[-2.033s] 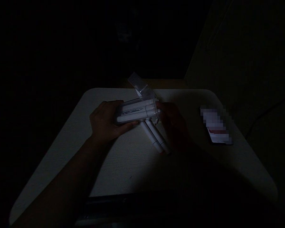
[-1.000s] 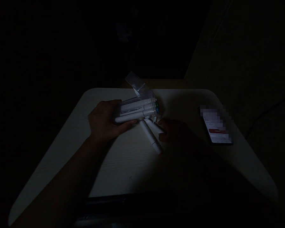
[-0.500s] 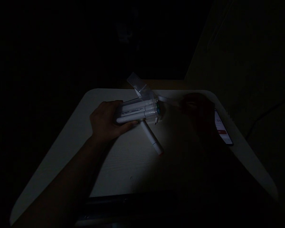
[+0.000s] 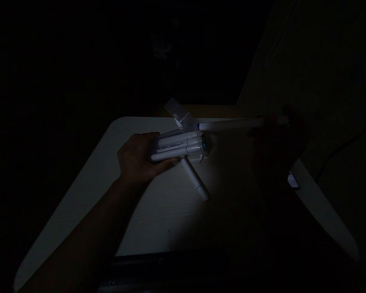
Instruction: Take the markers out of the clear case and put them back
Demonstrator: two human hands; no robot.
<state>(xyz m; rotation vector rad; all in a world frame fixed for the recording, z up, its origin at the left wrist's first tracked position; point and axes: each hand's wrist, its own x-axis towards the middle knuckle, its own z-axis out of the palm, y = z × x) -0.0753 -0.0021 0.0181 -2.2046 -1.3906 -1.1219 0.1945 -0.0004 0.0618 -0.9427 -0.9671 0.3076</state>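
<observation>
My left hand (image 4: 137,156) is wrapped round a clear plastic marker case (image 4: 179,112) whose flap stands up at its right end. Several white markers (image 4: 175,146) lie inside, with green and blue ends showing at the right. Over on the right, in deep shadow, my right hand (image 4: 277,140) grips a long white marker (image 4: 234,124) near its far right end. That marker's purple tip end is close to the case's flap; whether they touch I cannot tell. Another white marker (image 4: 197,179) with a red end lies slanted on the table beneath the case.
A pale wood-grain table (image 4: 149,215) fills the middle. A phone (image 4: 293,181) lies at its right edge, partly hidden behind my right arm. A dark object (image 4: 158,264) runs along the near edge. A cable (image 4: 338,148) hangs at the right. The room is very dark.
My right hand has moved right and up, drawing the white marker away from the case, so more of the marker shows. The phone is now more covered. My left hand holds nearly still.
</observation>
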